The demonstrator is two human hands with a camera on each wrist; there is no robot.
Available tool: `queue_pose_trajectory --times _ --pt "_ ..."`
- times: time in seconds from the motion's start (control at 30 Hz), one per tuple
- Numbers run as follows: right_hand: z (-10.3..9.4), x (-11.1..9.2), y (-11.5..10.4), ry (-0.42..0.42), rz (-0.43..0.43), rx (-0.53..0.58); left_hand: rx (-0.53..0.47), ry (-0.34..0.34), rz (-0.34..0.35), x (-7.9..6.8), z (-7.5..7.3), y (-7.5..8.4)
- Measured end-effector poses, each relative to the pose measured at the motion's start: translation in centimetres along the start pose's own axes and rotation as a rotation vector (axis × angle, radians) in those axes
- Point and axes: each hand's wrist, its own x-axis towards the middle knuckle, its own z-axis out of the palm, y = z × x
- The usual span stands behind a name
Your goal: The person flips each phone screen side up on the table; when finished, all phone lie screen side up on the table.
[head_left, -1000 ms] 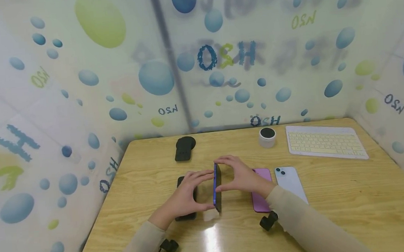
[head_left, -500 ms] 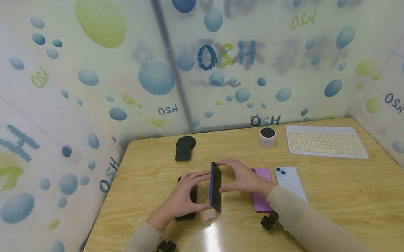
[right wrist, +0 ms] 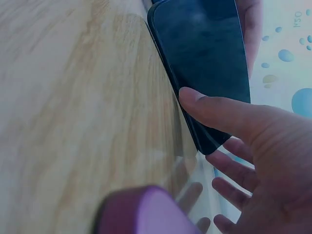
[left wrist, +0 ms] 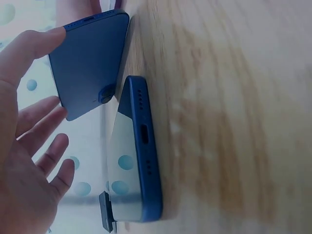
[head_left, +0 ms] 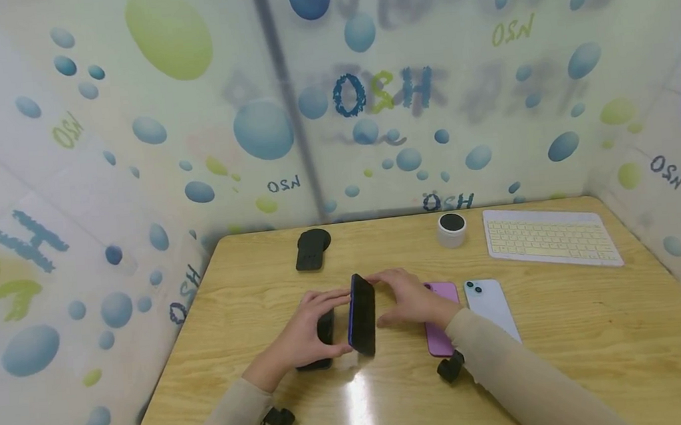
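Observation:
In the head view my left hand [head_left: 308, 332] grips a blue-edged smartphone [head_left: 363, 317], thumb at its near end and fingertips at its far end. The phone stands tilted on its long edge, dark screen facing right; its blue back [left wrist: 90, 61] shows in the left wrist view. My right hand [head_left: 410, 298] is beside the screen, forefinger at the far corner and thumb just off the side; the right wrist view shows the thumb overlapping the screen's edge. Partly hidden under my left hand lies a second phone [head_left: 325, 328], its port end [left wrist: 145, 136] facing the left wrist camera.
A pink phone [head_left: 438, 338], partly under my right wrist, and a pale blue phone [head_left: 492, 307] lie to the right. Farther back are a black folded stand-like object [head_left: 312, 249], a white cylinder with dark top [head_left: 451, 232] and a white keyboard [head_left: 549, 239]. Patterned curtains surround the table.
The held phone has tipped and shifted left, turning more of its dark screen into view. My left hand has moved slightly left with it; the right thumb and fingers have loosened from it.

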Motion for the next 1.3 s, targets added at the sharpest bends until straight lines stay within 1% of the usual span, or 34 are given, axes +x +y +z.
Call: queue_pose_trajectory --times 0.13,0.2,0.33,0.5,0.67,0.83,1.0,1.17,1.3 --pt "-0.1 0.0 0.0 0.009 -0.013 -0.022 0.039 -0.008 -0.012 -0.2 0.1 0.1" --pt "-0.2 -0.1 0.1 0.0 -0.006 -0.022 0.059 -0.013 -0.019 -0.3 0.2 0.2" --pt "-0.6 -0.2 0.2 -0.039 0.009 -0.023 0.091 -0.028 -0.054 -0.5 0.4 0.3" --pt "-1.1 -0.2 0.1 -0.09 0.017 -0.015 0.145 -0.07 -0.115 -0.6 0.8 0.3" --pt "-1.5 -0.1 -0.1 -0.122 0.024 -0.006 0.197 -0.107 -0.141 -0.7 1.1 0.3" --pt "-1.5 -0.1 -0.1 -0.134 0.005 -0.034 0.24 -0.149 -0.146 -0.7 1.2 0.4" --pt "-1.5 -0.2 -0.2 -0.148 0.009 -0.031 0.272 -0.175 -0.145 -0.7 1.4 0.5" --pt "-1.5 -0.5 -0.3 -0.14 0.019 -0.044 0.288 -0.175 -0.133 -0.6 1.3 0.6" --pt "-1.8 -1.2 -0.3 -0.117 0.017 -0.065 0.294 -0.161 -0.126 -0.2 1.3 0.8"
